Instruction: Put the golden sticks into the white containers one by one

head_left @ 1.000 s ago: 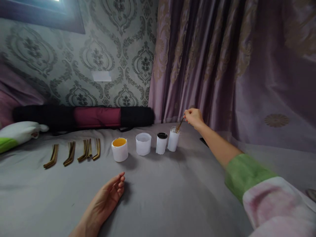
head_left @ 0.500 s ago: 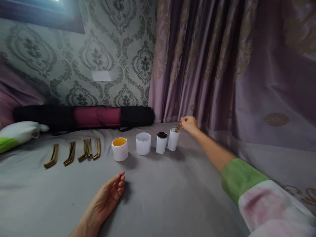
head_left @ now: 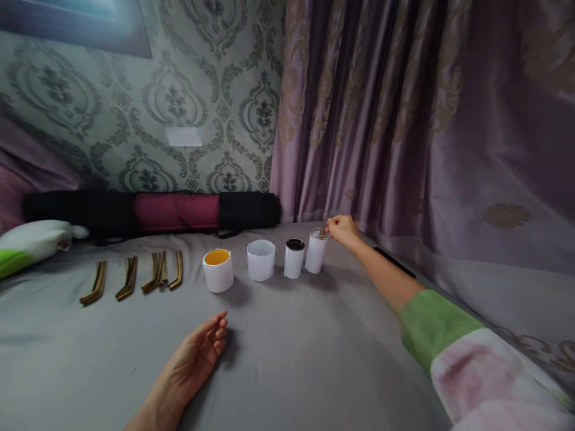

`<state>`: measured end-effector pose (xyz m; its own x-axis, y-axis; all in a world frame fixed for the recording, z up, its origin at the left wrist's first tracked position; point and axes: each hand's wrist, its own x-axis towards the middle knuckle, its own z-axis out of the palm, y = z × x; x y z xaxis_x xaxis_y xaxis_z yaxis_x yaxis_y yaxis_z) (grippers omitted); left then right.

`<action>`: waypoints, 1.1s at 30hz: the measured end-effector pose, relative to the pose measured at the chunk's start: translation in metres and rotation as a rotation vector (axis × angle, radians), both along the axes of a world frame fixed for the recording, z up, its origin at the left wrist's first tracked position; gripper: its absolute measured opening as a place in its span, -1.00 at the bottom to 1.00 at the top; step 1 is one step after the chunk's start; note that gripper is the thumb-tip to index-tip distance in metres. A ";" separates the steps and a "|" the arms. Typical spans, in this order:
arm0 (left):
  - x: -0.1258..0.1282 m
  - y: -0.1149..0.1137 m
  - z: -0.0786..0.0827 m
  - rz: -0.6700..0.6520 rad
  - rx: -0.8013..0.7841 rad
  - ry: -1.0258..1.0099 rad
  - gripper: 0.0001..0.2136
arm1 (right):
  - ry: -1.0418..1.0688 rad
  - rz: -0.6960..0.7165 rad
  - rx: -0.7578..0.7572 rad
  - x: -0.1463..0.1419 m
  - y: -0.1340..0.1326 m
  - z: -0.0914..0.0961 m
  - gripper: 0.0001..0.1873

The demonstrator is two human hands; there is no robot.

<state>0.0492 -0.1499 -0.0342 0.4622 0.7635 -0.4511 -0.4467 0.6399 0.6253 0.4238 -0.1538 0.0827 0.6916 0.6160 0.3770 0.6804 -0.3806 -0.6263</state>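
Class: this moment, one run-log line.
right hand: pinching brown stick at white-wrapped jar | left hand: empty, open | beyond it: white tub, yellow inside

Light is dim and cool, with hazy glare at the upper-left pane (head_left: 101,11); soft shadows fall rightward from the white containers (head_left: 218,279); the curtain (head_left: 498,108) darkens toward the upper right

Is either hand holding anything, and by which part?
The right hand appears to pinch a thin, metallic-looking brown stick by its upper end; the left hand holds nothing.
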 end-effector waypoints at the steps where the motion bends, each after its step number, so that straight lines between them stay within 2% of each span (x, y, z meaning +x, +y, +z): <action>1: 0.000 0.000 0.000 0.001 -0.002 0.001 -0.84 | 0.002 -0.001 -0.003 0.000 0.000 -0.001 -0.72; 10: -0.001 -0.001 0.001 0.005 -0.009 -0.001 -0.84 | 0.019 -0.013 -0.012 -0.006 -0.001 -0.004 -0.71; 21: 0.000 -0.001 0.002 0.012 -0.009 0.013 -0.84 | 0.052 -0.019 -0.002 -0.006 -0.003 0.008 -0.68; 33: 0.001 -0.001 0.003 0.013 -0.004 0.005 -0.85 | 0.129 -0.040 -0.001 -0.015 -0.006 0.004 -0.72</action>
